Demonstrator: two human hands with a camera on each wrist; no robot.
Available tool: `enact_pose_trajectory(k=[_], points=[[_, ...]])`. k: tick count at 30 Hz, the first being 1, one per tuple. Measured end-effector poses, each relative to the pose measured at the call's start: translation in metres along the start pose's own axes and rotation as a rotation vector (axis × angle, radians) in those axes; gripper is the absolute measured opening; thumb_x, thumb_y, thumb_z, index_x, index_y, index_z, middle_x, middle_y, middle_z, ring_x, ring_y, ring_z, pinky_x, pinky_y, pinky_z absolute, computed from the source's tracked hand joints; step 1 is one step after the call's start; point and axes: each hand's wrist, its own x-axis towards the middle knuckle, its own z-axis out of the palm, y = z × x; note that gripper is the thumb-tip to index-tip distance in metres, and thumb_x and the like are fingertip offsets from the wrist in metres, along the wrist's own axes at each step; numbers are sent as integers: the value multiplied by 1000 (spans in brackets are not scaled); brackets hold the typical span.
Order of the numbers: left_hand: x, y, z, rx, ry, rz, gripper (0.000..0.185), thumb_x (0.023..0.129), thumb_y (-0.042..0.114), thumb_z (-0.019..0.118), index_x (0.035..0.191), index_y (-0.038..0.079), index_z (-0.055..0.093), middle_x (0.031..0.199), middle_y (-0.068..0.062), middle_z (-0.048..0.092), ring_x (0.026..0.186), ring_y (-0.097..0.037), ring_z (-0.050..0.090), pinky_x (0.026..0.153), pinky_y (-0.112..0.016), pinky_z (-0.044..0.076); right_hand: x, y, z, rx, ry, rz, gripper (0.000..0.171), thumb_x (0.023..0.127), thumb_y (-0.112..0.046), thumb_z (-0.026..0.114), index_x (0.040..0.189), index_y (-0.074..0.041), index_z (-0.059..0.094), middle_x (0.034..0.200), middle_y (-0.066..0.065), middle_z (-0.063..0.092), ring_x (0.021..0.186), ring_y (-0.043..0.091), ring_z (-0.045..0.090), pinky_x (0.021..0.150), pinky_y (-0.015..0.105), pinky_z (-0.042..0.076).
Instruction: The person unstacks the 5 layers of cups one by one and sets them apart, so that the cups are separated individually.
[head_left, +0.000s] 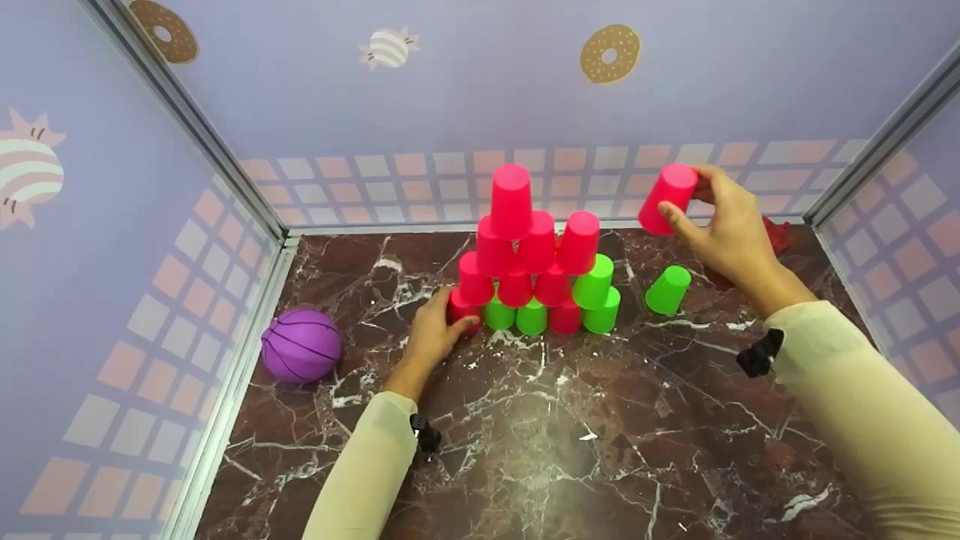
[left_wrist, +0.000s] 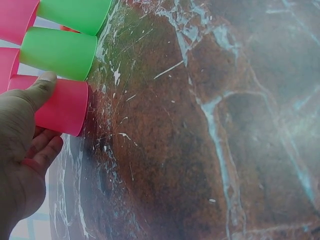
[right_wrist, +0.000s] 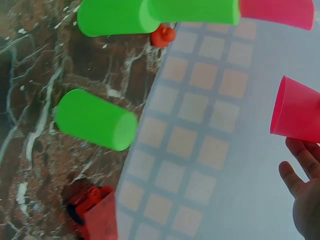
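Note:
A pyramid of upside-down pink and green cups (head_left: 536, 262) stands on the marble table (head_left: 525, 435). My left hand (head_left: 439, 330) grips the bottom-left pink cup (head_left: 463, 307) of the pyramid; in the left wrist view the thumb lies on that pink cup (left_wrist: 62, 106). My right hand (head_left: 720, 217) holds a single pink cup (head_left: 667, 199) in the air, right of the pyramid and about level with its top; the right wrist view shows this cup (right_wrist: 297, 111) above the fingers. A lone green cup (head_left: 667, 289) stands on the table below that hand, also seen as the green cup (right_wrist: 95, 120).
A purple ball (head_left: 301, 346) lies at the left wall. A red object (head_left: 780, 236) sits in the far right corner, seen as the red object (right_wrist: 92, 210) in the right wrist view. Patterned walls enclose the table on three sides.

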Motion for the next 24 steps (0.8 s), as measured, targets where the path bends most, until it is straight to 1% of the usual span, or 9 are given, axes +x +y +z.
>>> enact_pose_trajectory(k=[5,8,12,13,17,18,20,23,24], points=[[0,0,1,-8,1,-5,66,87,45,90,137,8,65,123,-20,77,114,-42,75,99,-63,59,-18,26,1,-38,-25,90,61,102,-22,81,148,8,54,132,32,72,124,49,71,112,66,53],[2,-16,9,-8,10,4,69,87,50,88,139,11,66,125,-17,78,116,-38,76,101,-61,59,-30,41,1,-70,-48,133,63,103,-25,80,150,8,53,131,33,72,121,49,70,106,65,53],[3,-27,15,3,9,1,73,87,55,86,142,13,65,130,-16,78,120,-37,76,105,-57,59,-45,62,2,-105,-66,165,66,104,-26,79,152,9,52,130,36,70,116,50,69,99,63,54],[3,-25,14,1,11,-4,72,87,55,86,143,13,65,130,-16,78,120,-37,76,105,-57,59,-48,67,2,-110,-64,171,66,104,-26,79,152,10,51,130,36,70,116,50,69,99,60,55],[0,-7,3,-23,0,-5,69,88,43,89,142,7,65,130,-23,76,120,-45,74,105,-63,59,-60,84,-1,-128,-62,205,67,104,-29,78,152,9,51,132,36,70,120,50,70,95,35,58],[-1,-5,2,-18,1,1,69,88,42,90,142,7,65,130,-23,76,120,-44,75,104,-64,58,-63,88,-1,-134,-63,217,67,105,-30,78,152,9,50,133,36,69,120,51,70,95,35,58],[-1,-4,2,-16,-4,-1,69,88,41,90,142,8,64,131,-22,76,121,-44,74,104,-65,57,-68,95,-2,-140,-64,235,68,105,-30,77,153,9,49,134,37,69,119,53,71,94,39,60],[1,-16,9,5,2,-11,71,88,47,89,144,13,64,131,-17,77,121,-39,75,103,-63,58,-76,103,-1,-150,-69,256,69,106,-30,76,154,10,46,134,39,68,115,56,71,94,58,57],[1,-20,11,10,4,-18,71,87,51,88,144,16,64,132,-15,78,121,-37,75,103,-61,58,-78,106,-1,-150,-70,262,69,106,-30,75,154,10,46,134,39,68,114,56,71,93,58,57]])
